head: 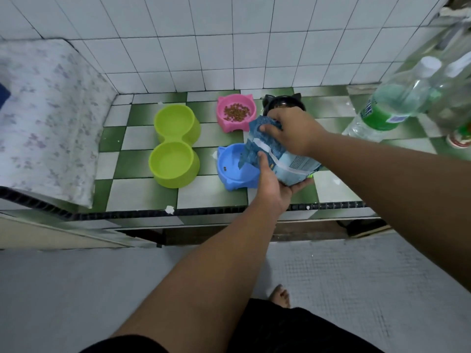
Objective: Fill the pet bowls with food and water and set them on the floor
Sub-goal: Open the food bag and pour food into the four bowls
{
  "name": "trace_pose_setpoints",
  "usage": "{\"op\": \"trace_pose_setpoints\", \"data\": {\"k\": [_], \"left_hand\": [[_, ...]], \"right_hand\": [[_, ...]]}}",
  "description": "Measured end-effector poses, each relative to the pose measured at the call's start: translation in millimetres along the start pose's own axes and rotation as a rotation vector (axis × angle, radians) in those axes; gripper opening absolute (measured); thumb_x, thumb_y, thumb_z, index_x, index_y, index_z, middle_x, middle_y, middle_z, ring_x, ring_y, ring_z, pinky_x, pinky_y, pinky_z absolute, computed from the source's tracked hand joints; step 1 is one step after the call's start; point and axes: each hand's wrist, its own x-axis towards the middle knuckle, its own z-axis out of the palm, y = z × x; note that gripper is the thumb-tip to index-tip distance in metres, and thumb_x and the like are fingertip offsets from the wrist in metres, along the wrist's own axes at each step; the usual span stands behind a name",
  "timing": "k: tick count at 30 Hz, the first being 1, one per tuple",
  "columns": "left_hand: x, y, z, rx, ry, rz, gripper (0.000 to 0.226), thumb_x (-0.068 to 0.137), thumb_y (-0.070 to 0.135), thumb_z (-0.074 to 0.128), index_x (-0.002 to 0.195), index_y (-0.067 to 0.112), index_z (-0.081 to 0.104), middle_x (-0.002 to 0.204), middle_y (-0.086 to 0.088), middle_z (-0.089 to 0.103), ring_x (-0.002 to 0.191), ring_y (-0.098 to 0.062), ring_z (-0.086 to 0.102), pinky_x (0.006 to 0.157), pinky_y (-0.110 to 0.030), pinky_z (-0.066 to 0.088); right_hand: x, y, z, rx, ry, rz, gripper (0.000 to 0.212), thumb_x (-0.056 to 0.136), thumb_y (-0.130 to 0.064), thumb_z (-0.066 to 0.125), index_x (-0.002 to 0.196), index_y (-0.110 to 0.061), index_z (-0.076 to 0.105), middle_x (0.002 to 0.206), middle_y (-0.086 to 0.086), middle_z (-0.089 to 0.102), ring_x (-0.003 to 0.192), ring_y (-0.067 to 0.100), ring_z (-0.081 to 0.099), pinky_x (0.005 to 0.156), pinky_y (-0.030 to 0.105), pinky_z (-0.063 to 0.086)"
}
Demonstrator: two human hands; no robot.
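Note:
A blue pet food bag [283, 159] is tilted with its open mouth over the blue bowl [233, 171], which holds a few kibbles. My left hand [272, 184] cups the bag from below. My right hand [293, 131] grips its upper edge. Behind them the pink bowl [235, 112] holds kibble. A black bowl [283, 103] is partly hidden by my right hand. The green double bowl [174, 146] at the left has nothing in it.
All bowls stand on a green-and-white checkered counter [211, 194] against a white tiled wall. Clear plastic bottles [397, 103] stand at the right, one with a green label. A floral cloth [48, 118] covers the left end. Grey floor lies below.

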Motion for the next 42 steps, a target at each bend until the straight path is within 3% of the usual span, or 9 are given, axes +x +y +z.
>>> {"op": "trace_pose_setpoints", "data": {"k": [3,7,17,21,26,29,33,38,42], "left_hand": [[-0.3,0.6,0.3,-0.001,0.002,0.013,0.088,0.089,0.082,0.039,0.145,0.016,0.055,0.139,-0.019,0.064,0.124,-0.043,0.063,0.093,-0.063,0.056],[-2.1,1.3,0.8,0.018,0.005,0.012,0.088,0.09,0.082,0.038,0.145,0.017,0.055,0.137,-0.02,0.065,0.121,-0.043,0.065,0.096,-0.067,0.053],[-11.6,1.3,4.2,0.024,0.017,-0.02,0.092,0.087,0.085,0.037,0.143,0.014,0.057,0.133,-0.021,0.067,0.118,-0.042,0.067,0.089,-0.061,0.059],[-13.1,2.1,4.5,0.058,0.024,-0.036,0.091,0.089,0.083,0.035,0.142,0.013,0.058,0.132,-0.022,0.067,0.118,-0.043,0.067,0.078,-0.055,0.063],[-14.4,1.7,2.8,0.074,0.04,-0.034,0.091,0.089,0.084,0.034,0.139,0.013,0.06,0.13,-0.022,0.068,0.117,-0.042,0.067,0.078,-0.055,0.063],[-15.0,2.8,2.0,0.113,0.04,-0.036,0.09,0.091,0.082,0.031,0.14,0.012,0.06,0.127,-0.02,0.07,0.11,-0.041,0.07,0.073,-0.051,0.065],[-14.7,1.5,1.6,0.117,0.042,-0.04,0.093,0.09,0.083,0.032,0.141,0.011,0.059,0.13,-0.021,0.068,0.108,-0.04,0.07,0.073,-0.051,0.065],[-13.2,0.4,1.5,0.131,0.036,-0.029,0.091,0.091,0.083,0.032,0.142,0.012,0.058,0.129,-0.02,0.069,0.103,-0.038,0.071,0.079,-0.053,0.063],[-13.6,1.0,0.7,0.122,0.056,-0.032,0.093,0.088,0.085,0.035,0.14,0.012,0.059,0.128,-0.021,0.069,0.107,-0.04,0.071,0.078,-0.055,0.063]], "right_hand": [[1.5,-1.4,0.5,-0.006,-0.004,0.006,0.024,0.101,-0.034,0.057,0.081,-0.023,0.051,0.066,-0.009,0.049,0.06,0.003,0.044,0.053,0.026,0.029],[1.6,-4.5,-0.4,-0.014,-0.016,0.019,0.036,0.101,-0.035,0.057,0.069,-0.031,0.042,0.066,-0.008,0.049,0.06,0.005,0.045,0.053,0.029,0.027],[-2.5,-11.6,-3.7,-0.032,-0.031,0.048,0.039,0.102,-0.034,0.056,0.067,-0.035,0.039,0.065,-0.008,0.049,0.059,0.005,0.045,0.052,0.026,0.027],[-3.4,-11.9,-2.6,-0.031,-0.023,0.052,0.04,0.102,-0.033,0.056,0.067,-0.036,0.038,0.064,-0.007,0.049,0.058,0.007,0.044,0.052,0.027,0.027],[-4.3,-12.3,-0.5,-0.05,-0.032,0.059,0.026,0.102,-0.037,0.055,0.079,-0.027,0.048,0.068,-0.004,0.051,0.06,0.007,0.046,0.052,0.026,0.029],[-6.0,-12.3,-2.3,-0.042,-0.032,0.048,0.029,0.102,-0.034,0.055,0.075,-0.033,0.044,0.068,-0.007,0.05,0.061,0.004,0.044,0.053,0.024,0.028],[-7.8,-13.0,-3.7,-0.046,-0.036,0.04,0.018,0.103,-0.033,0.055,0.086,-0.029,0.048,0.068,-0.009,0.049,0.061,0.002,0.043,0.054,0.022,0.027],[-10.0,-14.5,-5.4,-0.027,-0.019,0.035,0.041,0.102,-0.028,0.056,0.068,-0.039,0.037,0.066,-0.014,0.044,0.06,0.0,0.039,0.054,0.019,0.025],[-11.1,-12.7,-3.7,-0.011,-0.009,0.043,0.042,0.102,-0.029,0.057,0.067,-0.04,0.036,0.066,-0.013,0.046,0.06,0.0,0.041,0.054,0.019,0.026]]}}
